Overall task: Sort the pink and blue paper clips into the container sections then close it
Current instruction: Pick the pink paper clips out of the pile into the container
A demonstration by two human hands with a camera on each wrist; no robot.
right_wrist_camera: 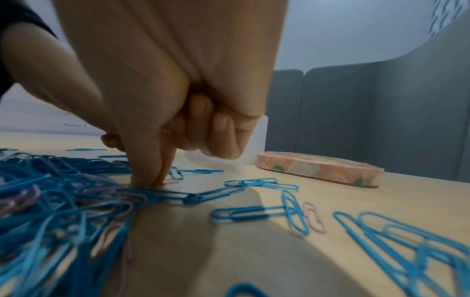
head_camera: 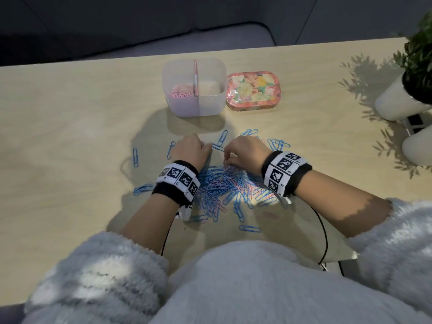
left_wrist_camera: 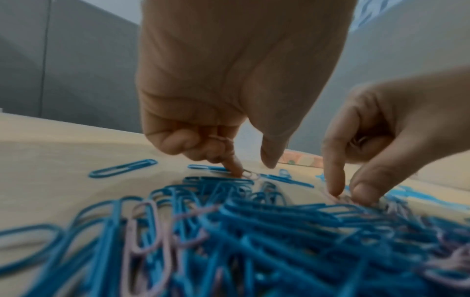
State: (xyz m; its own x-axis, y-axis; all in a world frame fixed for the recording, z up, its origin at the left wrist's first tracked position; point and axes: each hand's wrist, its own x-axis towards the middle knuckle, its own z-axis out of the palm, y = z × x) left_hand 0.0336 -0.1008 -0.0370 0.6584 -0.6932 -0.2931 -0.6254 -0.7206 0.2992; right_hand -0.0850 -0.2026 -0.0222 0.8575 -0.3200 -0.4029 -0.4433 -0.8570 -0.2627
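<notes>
A mixed pile of blue and pink paper clips (head_camera: 224, 185) lies on the table in front of me. My left hand (head_camera: 205, 148) is at the pile's far edge. Its index fingertip presses a pink clip (left_wrist_camera: 250, 175), and its curled fingers hold pink clips (left_wrist_camera: 221, 138). My right hand (head_camera: 225, 160) pinches a pink clip (left_wrist_camera: 339, 198) between thumb and index finger at the top of the pile (right_wrist_camera: 76, 201), its other fingers (right_wrist_camera: 223, 136) curled. The translucent container (head_camera: 210, 108) stands open behind, with pink clips (head_camera: 181, 92) in its left section. Its right section looks bare.
The floral lid (head_camera: 252, 91) lies flat just right of the container. Loose blue clips (head_camera: 278, 145) are scattered around the pile, one at the far left (head_camera: 135, 157). Two white plant pots (head_camera: 395, 99) stand at the table's right edge. Cables run off the near edge.
</notes>
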